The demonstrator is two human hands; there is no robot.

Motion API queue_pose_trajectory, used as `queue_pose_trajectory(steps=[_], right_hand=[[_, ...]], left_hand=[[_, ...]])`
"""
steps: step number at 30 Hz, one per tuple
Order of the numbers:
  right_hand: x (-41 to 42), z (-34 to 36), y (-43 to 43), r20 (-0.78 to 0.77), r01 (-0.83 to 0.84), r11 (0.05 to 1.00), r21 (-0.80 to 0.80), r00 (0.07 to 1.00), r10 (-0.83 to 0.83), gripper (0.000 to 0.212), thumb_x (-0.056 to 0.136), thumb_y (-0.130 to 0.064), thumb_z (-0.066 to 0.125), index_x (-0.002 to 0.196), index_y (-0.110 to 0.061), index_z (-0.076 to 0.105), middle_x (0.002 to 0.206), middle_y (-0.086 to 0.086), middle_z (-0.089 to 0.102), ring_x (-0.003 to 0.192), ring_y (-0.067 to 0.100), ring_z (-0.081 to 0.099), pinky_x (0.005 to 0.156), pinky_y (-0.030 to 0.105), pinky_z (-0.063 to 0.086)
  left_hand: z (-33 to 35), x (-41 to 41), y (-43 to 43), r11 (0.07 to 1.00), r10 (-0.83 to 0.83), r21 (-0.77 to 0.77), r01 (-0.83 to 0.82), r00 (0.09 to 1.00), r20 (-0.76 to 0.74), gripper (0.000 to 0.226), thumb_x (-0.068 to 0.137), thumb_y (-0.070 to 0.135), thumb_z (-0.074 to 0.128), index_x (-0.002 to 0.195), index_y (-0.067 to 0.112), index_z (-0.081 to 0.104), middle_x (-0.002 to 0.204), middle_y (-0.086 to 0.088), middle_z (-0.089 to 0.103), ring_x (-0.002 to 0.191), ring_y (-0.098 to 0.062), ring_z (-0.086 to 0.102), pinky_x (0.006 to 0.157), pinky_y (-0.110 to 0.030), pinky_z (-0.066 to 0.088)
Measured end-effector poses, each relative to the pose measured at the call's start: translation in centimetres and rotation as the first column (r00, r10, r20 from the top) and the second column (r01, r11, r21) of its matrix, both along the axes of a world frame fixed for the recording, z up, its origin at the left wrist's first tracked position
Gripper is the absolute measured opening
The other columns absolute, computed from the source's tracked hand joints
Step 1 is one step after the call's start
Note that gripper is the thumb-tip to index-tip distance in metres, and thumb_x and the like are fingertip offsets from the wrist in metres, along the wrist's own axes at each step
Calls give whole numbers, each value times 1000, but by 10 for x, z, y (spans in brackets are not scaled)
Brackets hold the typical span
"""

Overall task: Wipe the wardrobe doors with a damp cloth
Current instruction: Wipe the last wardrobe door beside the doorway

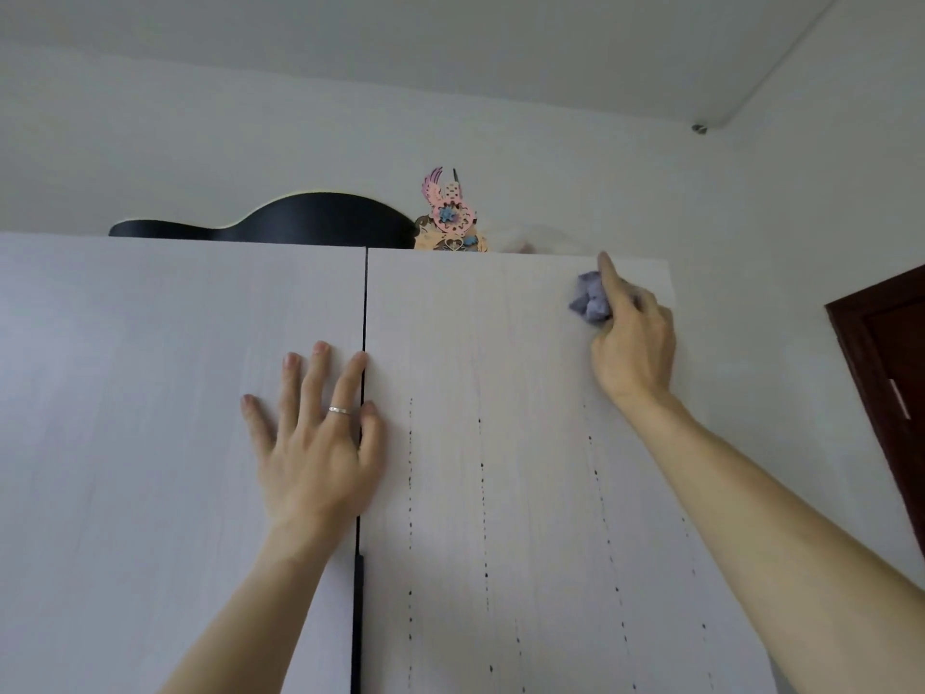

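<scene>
Head view: The two pale wardrobe doors stand shut, long axes upright, so the inside is hidden. The left hand (320, 438) lies flat with fingers spread across the dark seam, its palm on the left door (125, 443) and its thumb on the right door (500, 383). It holds nothing and wears a ring (340, 409). Up and to its right, the right hand (631, 343) grips a crumpled bluish-purple cloth (589, 302) against the right door near its top outer corner, forefinger pointing straight up. Below that hand, droplet trails (598, 473) run down the door in dotted vertical lines. Above the hands, on the wardrobe top, lie a black guitar (280, 220) and a colourful cut-out ornament (450, 220). Right of the right hand is a dark brown door (891, 373).
</scene>
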State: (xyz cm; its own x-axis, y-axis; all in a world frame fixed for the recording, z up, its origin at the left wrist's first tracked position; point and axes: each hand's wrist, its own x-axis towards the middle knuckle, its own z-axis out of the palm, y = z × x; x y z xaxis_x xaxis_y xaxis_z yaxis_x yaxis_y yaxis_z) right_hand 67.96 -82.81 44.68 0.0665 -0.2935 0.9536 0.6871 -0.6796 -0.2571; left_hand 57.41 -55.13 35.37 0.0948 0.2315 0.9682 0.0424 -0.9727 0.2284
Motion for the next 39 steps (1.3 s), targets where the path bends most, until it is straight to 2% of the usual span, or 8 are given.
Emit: queue_pose_trajectory(steps=[4,8,11,18,22,25,33,39], right_hand=[[-6,-55,40,71,-64,965,-253,994,84,56,84,-26,40,135,-21,62,150,16,46,133,43,44,108,53,42],[-2,-84,45,141,8,811,-586,986,92,48,101,-37,41,146,-24,49,160,8,32,149,31,26,120,49,27],[16,-47,7,128,61,859,-508,992,5,50,103,-37,32,149,-21,44,160,9,31,147,33,30,121,45,24],[24,18,-50,-213,-108,992,-73,973,90,47,107,-33,30,153,-26,34,165,1,16,151,26,13,122,41,16],[19,-33,-15,-27,-85,962,-261,996,81,51,100,-35,33,142,-15,53,156,12,38,147,34,29,122,45,18],[16,-55,-20,5,-34,879,-475,999,41,51,102,-39,29,147,-23,47,161,4,30,151,25,21,124,38,13],[14,34,-20,-189,-87,993,-76,979,72,46,106,-33,34,151,-25,39,164,11,20,151,31,14,123,43,6],[-15,-43,76,97,-24,849,-527,991,88,48,102,-38,31,145,-26,50,158,8,35,148,31,23,123,48,13]], left_hand=[[-1,0,-5,1000,18,-24,-18,1000,-2,55,101,37,32,155,42,24,168,10,8,154,-12,-6,123,-52,-8],[-3,-2,-5,998,40,-42,-41,999,-21,55,102,38,32,156,41,23,168,11,7,154,-12,-5,123,-50,-7],[-4,-1,-9,998,34,-58,-35,999,-19,55,102,39,28,156,43,22,168,12,6,154,-11,-6,123,-49,-9],[-4,2,-10,998,19,-61,-19,1000,-1,63,93,47,15,156,46,22,168,12,7,154,-10,-6,123,-46,-10],[-5,1,-9,998,20,-54,-19,1000,10,61,94,47,17,155,46,22,168,13,9,154,-10,-4,123,-47,-8],[-3,1,-11,998,20,-58,-20,1000,4,56,100,42,24,156,44,22,168,12,8,154,-11,-4,124,-47,-8],[-5,7,-5,997,65,-36,-65,998,-2,55,104,41,26,157,47,14,168,13,3,155,-11,-5,124,-49,-9],[-6,8,-2,998,59,-19,-59,998,26,55,101,45,22,156,49,15,168,14,6,155,-12,-2,124,-50,-6]])
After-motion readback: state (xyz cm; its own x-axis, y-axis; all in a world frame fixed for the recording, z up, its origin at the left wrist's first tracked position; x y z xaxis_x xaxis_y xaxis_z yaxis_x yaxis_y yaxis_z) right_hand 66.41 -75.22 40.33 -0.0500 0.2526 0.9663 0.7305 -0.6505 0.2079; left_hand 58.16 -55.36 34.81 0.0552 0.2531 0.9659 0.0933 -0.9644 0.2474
